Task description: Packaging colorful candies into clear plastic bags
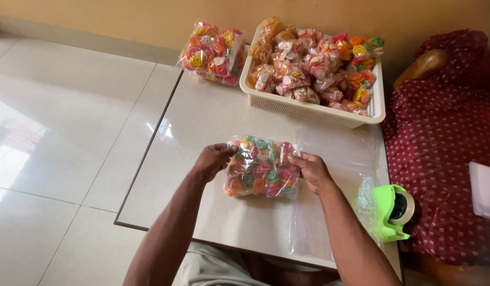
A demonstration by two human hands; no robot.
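Note:
A clear plastic bag of colourful wheel-shaped snacks [262, 168] lies on the pale table [202, 127] in front of me. My left hand [213, 160] grips the bag's left edge. My right hand [311, 170] holds its right edge, fingers curled on the plastic. Both hands pinch the bag from opposite sides. A larger sheet of clear plastic [335, 159] lies under and to the right of the bag.
A white basket [308, 108] full of small snack packets stands at the back right. A filled snack bag [213, 53] sits at the back left corner. A green tape dispenser [393, 212] rests at the right edge. A red patterned seat [446, 148] is on the right.

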